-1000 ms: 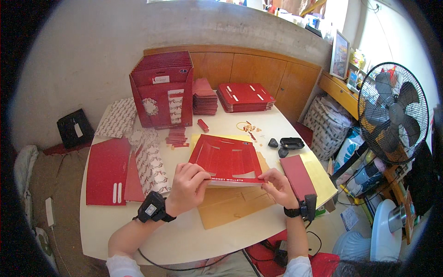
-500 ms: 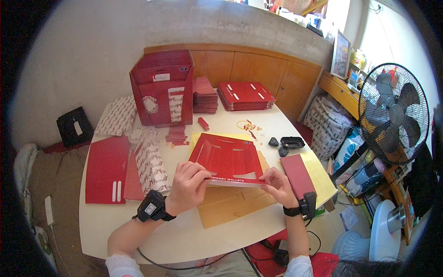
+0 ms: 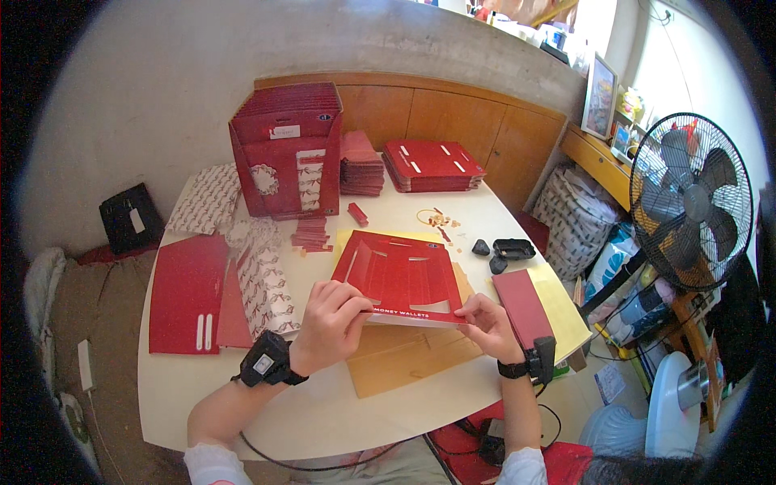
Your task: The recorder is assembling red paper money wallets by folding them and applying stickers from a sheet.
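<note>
A flat red card folder (image 3: 396, 279) with cut-out slots lies tilted toward me, its near edge raised off the table. My left hand (image 3: 333, 323) pinches the near left corner between thumb and fingers. At the near right corner, my right hand (image 3: 487, 323) is closed on the same folder, thumb on top. Beneath it are a tan board (image 3: 396, 368) and a yellow sheet, partly covered by the folder. Just right of my right hand lies a dark red card strip (image 3: 523, 305).
A tall red box (image 3: 284, 153) of folders stands at the back, beside stacked red cards (image 3: 360, 166) and a flat red stack (image 3: 432, 166). Patterned paper and red sheets (image 3: 187, 295) lie left. Small black items (image 3: 499, 264) sit right. A black fan (image 3: 691, 202) stands beyond the table.
Both hands keep their hold on the folder in nearly the same place. The view has shifted very slightly; nothing else visibly moves.
</note>
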A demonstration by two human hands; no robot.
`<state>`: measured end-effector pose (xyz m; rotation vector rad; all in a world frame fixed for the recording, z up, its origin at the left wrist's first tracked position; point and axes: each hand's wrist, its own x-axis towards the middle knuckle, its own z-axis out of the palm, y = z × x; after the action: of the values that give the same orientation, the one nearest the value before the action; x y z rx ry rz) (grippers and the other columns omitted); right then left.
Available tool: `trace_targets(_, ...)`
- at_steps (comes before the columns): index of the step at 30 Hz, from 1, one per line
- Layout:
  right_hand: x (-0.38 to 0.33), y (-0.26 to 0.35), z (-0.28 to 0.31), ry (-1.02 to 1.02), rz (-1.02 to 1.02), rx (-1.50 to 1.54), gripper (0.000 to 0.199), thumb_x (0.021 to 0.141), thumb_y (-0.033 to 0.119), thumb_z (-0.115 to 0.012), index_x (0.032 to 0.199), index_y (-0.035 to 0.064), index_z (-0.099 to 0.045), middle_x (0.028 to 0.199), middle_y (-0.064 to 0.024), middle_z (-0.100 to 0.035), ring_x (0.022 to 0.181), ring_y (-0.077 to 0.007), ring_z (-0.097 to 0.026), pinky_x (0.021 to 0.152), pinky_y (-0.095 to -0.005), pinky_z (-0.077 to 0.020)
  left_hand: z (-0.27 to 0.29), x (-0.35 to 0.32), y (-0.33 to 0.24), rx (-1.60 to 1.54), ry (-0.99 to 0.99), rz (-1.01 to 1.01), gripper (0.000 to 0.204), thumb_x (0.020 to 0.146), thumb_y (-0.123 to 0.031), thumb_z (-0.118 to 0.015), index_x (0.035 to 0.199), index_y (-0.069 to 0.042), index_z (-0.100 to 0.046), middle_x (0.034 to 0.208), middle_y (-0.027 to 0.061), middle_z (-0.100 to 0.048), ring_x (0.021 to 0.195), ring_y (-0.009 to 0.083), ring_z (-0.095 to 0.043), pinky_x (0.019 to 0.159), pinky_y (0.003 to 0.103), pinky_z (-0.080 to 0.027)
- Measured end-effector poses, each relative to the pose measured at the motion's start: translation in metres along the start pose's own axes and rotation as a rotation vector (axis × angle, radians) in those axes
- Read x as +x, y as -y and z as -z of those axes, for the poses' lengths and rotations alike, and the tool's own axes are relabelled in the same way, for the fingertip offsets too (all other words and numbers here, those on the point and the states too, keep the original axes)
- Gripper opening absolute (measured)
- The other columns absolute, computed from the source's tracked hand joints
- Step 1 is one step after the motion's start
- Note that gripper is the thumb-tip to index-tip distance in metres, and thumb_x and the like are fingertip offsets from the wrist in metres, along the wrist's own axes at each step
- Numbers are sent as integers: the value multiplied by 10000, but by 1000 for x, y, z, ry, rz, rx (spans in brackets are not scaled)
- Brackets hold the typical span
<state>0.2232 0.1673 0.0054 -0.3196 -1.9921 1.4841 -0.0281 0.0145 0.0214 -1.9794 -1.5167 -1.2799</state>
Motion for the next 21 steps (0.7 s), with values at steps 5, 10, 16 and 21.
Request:
trace_targets(5,3,-2,2,-48,142,-210,200,798,-35,-626,991,12,-606,832,-1,-474,743,-89,-462,705,-230,-419,1,1,0,3,23,-6,145,708,4,-679,819,-59,-612,811,59,-566,814,256,-554,798,372,-404)
trace_targets(10,4,1,1,-111,287,-440,220,764,-14,-665,978,22,-624,870,-43,-518,765,-140,-493,705,-257,-422,1,-1,1,18,34,-18,215,657,46,-698,828,-68,-633,836,54,-600,836,255,-569,810,386,-405)
trace_targets(16,3,4,-1,-87,276,-365,264,761,-25,-649,1021,11,-620,938,-71,-534,867,-173,-536,754,-282,-451,0,0,0,13,7,-1,215,662,41,-714,830,-70,-638,837,58,-601,841,256,-572,806,384,-409)
trace_targets(21,5,0,0,-26,260,-191,230,832,-42,-554,1052,-4,-608,1106,-113,-533,998,-176,-553,810,-273,-477,1,0,1,-20,-8,33,201,674,42,-710,825,-66,-633,851,70,-600,854,265,-570,794,383,-416)
